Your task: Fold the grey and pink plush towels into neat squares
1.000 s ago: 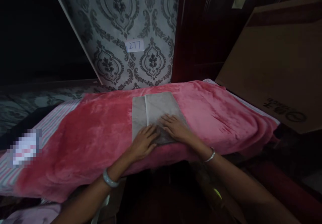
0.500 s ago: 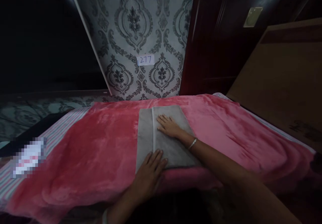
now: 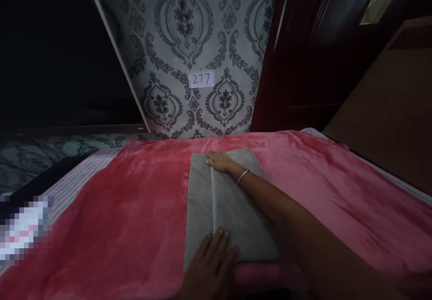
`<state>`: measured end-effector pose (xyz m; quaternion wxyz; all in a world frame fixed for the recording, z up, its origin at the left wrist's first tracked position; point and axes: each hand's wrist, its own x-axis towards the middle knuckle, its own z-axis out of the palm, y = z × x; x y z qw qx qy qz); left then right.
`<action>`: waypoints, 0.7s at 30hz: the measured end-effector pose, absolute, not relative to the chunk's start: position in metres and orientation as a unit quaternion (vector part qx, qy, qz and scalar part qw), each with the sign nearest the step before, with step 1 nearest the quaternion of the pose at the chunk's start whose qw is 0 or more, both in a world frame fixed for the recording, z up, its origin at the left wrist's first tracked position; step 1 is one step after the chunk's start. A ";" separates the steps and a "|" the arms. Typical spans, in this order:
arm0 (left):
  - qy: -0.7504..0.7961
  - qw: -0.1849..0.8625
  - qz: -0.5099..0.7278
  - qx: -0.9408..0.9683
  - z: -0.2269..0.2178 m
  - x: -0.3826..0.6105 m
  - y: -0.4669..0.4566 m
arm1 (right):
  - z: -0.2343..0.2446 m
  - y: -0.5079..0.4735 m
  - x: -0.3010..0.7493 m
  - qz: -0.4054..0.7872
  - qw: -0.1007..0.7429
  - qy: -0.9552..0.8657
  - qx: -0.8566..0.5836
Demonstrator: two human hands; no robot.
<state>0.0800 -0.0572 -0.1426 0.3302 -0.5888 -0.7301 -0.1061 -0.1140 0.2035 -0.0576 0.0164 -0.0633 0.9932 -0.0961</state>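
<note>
A folded grey cloth (image 3: 243, 219), soft and towel-like, lies flat on a pink-red plush blanket (image 3: 151, 210). A pale edge runs lengthwise down it, left of its middle. My right hand (image 3: 219, 159) rests flat near the far edge, fingers stretched across the pale edge; a silver bangle is on the wrist. At the near left part of the cloth my left hand (image 3: 214, 261) lies palm down with its fingers extended. Neither hand grasps anything. My left hand and right forearm hide parts of the cloth.
Behind the blanket is a patterned wall (image 3: 202, 34) with a paper label (image 3: 201, 79) reading 277. A large dark screen (image 3: 60, 52) stands at left, and a brown board (image 3: 391, 102) at right. Striped fabric (image 3: 79, 174) shows beneath the blanket; a blurred patch covers something at far left.
My right hand has slid left and away from me, to the cloth's far edge. My left hand stays on the near part. The view has moved closer.
</note>
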 end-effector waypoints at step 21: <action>-0.701 0.278 -0.295 -0.586 -0.116 0.090 -0.064 | -0.083 0.158 0.093 -0.103 -0.021 0.983 -0.151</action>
